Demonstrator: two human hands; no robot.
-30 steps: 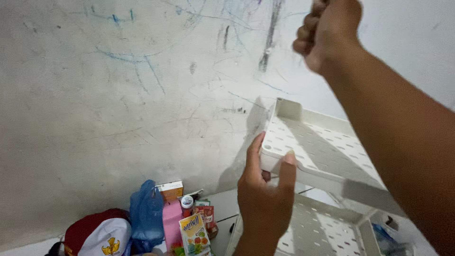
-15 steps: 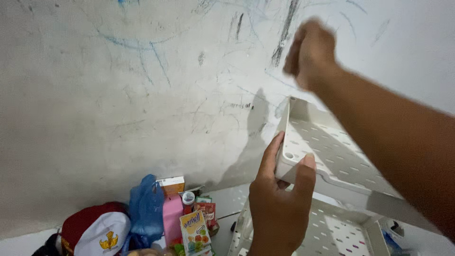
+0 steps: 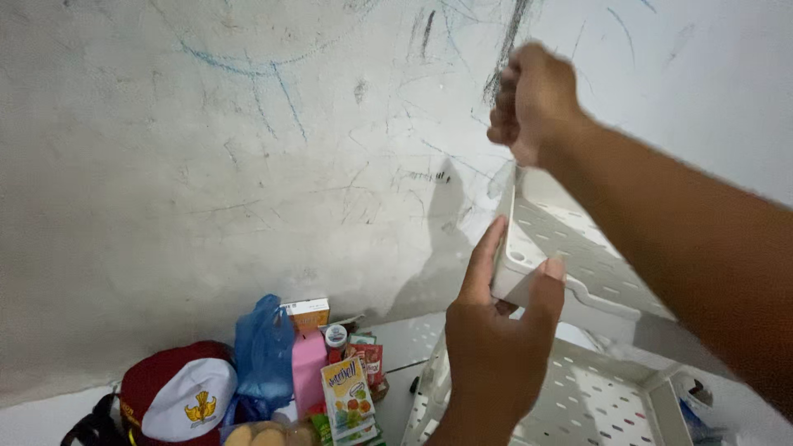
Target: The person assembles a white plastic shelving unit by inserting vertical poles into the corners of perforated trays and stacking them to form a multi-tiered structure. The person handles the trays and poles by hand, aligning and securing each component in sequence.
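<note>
Left hand (image 3: 496, 355) grips the near corner of the white perforated shelf tray (image 3: 570, 252), fingers clamped on its rim; right hand (image 3: 533, 103), a closed fist, sits above its far corner.

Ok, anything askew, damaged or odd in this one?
The upper white perforated shelf tray sits tilted, not level with the lower tray; the left hand grips its near corner while the right hand, a closed fist, is at its far corner. The wall is heavily scribbled. Nothing looks spilled.
</note>
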